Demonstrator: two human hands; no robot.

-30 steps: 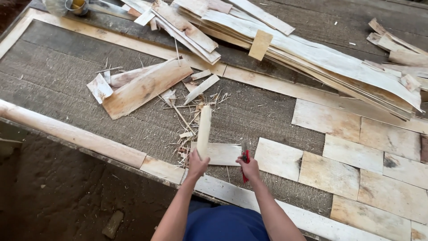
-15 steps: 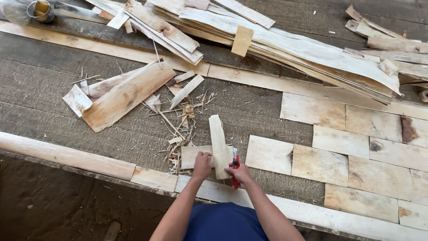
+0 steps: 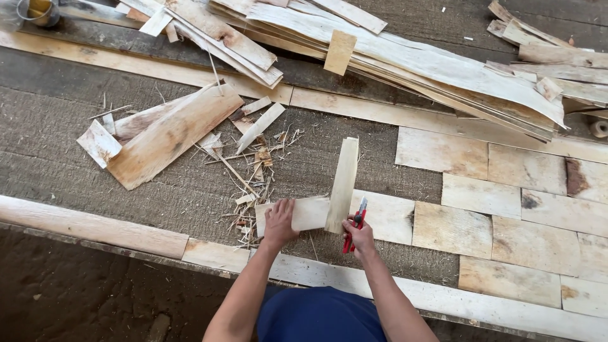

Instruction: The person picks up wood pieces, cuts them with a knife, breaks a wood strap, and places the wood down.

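Note:
My left hand (image 3: 280, 220) presses flat on a pale wood veneer piece (image 3: 309, 213) lying on the rough grey surface. A narrow veneer strip (image 3: 342, 184) lies upright across that piece, like a straightedge. My right hand (image 3: 360, 236) grips a red utility knife (image 3: 354, 225) at the strip's lower right edge, blade pointing up along it. To the right, several rectangular veneer pieces (image 3: 481, 193) lie side by side in rows.
A pile of long veneer sheets (image 3: 405, 57) lies across the back. Offcuts (image 3: 166, 132) and splinters (image 3: 253, 171) litter the left middle. A long wooden batten (image 3: 88, 225) runs along the near edge. A small tin (image 3: 38, 9) stands at the far left corner.
The narrow strip has swung from leaning left to nearly upright across the piece. My left hand has moved left onto the flat piece, and the knife now sits against the strip's right edge.

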